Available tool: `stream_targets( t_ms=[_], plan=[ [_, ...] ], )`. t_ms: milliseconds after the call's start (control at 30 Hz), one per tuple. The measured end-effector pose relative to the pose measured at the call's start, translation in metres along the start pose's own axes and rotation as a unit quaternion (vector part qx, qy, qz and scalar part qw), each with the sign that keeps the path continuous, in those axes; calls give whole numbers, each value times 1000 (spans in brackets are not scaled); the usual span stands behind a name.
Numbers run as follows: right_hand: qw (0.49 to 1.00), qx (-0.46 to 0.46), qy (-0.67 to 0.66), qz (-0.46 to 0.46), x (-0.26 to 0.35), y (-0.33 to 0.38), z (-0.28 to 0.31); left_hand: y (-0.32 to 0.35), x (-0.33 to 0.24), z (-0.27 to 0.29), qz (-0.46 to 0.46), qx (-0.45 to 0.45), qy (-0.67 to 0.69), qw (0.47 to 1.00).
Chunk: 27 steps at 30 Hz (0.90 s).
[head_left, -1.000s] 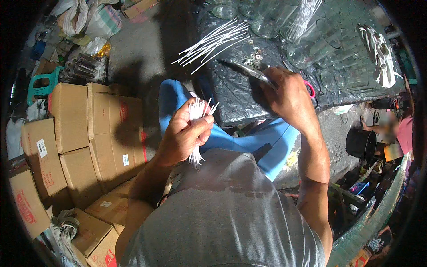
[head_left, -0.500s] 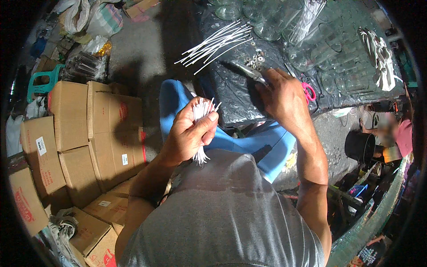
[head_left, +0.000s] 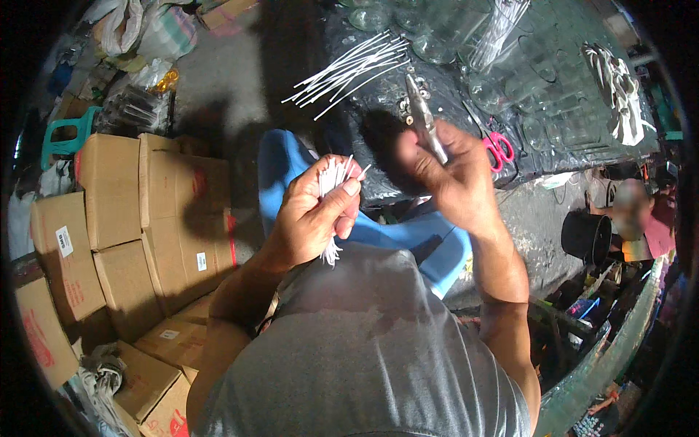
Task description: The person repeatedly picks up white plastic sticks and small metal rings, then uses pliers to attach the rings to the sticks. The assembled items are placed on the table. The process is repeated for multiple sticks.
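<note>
Strands [head_left: 332, 178] are white, the pliers [head_left: 420, 105] silver, the scissor handles [head_left: 499, 150] pink. The sheet [head_left: 448, 91] is black, the trousers [head_left: 279, 164] blue, the shirt [head_left: 357, 357] grey, the boxes [head_left: 109, 186] brown with red print, the stool [head_left: 88, 125] teal.

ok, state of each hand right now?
Left hand: closed, holding bundle of white strands.
Right hand: closed, holding metal pliers-like tool.

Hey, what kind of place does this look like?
Probably a small, cluttered workshop: cardboard boxes are stacked at the left, glassware crowds a black-covered table, and the right hand grips what looks like pliers.
</note>
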State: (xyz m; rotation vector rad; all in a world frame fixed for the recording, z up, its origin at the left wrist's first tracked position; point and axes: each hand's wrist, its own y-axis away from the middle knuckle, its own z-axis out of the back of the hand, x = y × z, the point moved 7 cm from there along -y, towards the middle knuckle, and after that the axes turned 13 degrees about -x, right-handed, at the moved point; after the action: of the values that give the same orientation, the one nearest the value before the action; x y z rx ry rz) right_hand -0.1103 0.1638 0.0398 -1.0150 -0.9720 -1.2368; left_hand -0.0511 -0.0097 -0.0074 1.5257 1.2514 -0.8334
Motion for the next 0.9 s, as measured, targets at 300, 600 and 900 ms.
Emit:
stream_targets(
  t_ms=[300,600,900],
  plan=[
    [977,8,-205,-52,-11,24,-31,-1,-10,-8,-42,-14,-33,998],
    [982,-2,-179,-54,-18,26,-34,3,-10,-10,-41,-27,-48,998],
    [995,-10,-103,-10,-14,30,-32,2,-6,-6,-2,-32,-37,999]
  ],
)
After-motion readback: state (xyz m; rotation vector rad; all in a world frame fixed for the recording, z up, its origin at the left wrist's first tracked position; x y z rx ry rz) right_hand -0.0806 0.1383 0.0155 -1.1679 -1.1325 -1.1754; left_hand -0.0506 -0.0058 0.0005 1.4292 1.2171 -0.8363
